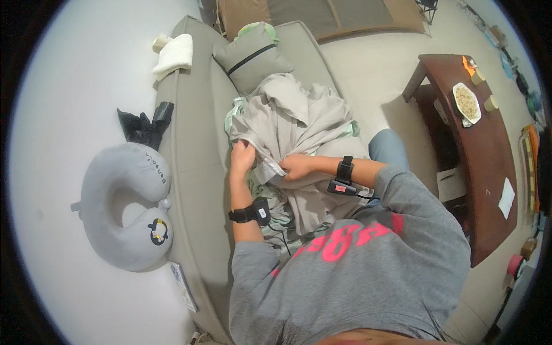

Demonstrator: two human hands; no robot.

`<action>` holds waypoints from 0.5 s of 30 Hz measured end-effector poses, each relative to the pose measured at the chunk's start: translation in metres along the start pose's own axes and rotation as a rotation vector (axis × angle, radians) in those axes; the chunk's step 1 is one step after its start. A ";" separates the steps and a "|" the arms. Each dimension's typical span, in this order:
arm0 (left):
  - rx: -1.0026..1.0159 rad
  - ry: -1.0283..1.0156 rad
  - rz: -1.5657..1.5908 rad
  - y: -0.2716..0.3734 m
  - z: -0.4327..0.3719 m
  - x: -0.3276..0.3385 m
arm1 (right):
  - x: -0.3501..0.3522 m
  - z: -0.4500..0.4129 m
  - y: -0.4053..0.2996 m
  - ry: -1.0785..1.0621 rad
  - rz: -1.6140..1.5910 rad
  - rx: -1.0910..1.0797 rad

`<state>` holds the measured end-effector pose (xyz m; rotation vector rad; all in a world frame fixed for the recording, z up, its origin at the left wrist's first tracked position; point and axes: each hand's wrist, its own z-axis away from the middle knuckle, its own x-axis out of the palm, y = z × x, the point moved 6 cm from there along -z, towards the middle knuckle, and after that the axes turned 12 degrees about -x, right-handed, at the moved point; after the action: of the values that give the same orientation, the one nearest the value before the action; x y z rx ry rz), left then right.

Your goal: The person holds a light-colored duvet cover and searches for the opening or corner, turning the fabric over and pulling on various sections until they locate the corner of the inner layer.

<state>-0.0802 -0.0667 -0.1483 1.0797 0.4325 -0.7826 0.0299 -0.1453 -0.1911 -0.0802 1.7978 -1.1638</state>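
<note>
A large beige fabric cover [302,116] lies bunched on the sofa before me, with pale green patterned cloth [258,189] showing beneath and around it. My left hand [243,156] grips the cover's edge at its left side, fingers closed on the fabric. Closer to the middle, my right hand [297,166] pinches the same edge beside a light strip that looks like a zip or hem. The edge runs between both hands. Folds hide some of the fingertips. Each wrist wears a black strap with a small device.
The grey sofa [194,181] bears a grey cushion [254,56] at its far end. On its backrest are a white towel [174,56], black bags [148,125] and a grey neck pillow [99,207]. A brown wooden table [483,172] at right holds a plate of food [467,103] and cups.
</note>
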 end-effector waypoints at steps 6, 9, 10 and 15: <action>-0.067 -0.298 0.997 0.000 0.026 0.060 | 0.031 0.010 0.028 -0.135 -0.147 0.028; 0.053 -0.316 1.266 -0.025 0.025 0.063 | 0.033 0.014 0.039 -0.159 -0.451 0.077; 0.035 -0.323 1.376 -0.027 0.032 0.065 | 0.028 0.017 0.038 -0.067 -0.606 0.078; 0.056 -0.311 1.394 -0.033 0.041 0.065 | 0.038 0.014 0.057 0.141 -0.996 0.083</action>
<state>-0.0639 -0.1352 -0.1944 1.0007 -0.6069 0.2990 0.0428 -0.1435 -0.2599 -0.9486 1.8521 -1.9530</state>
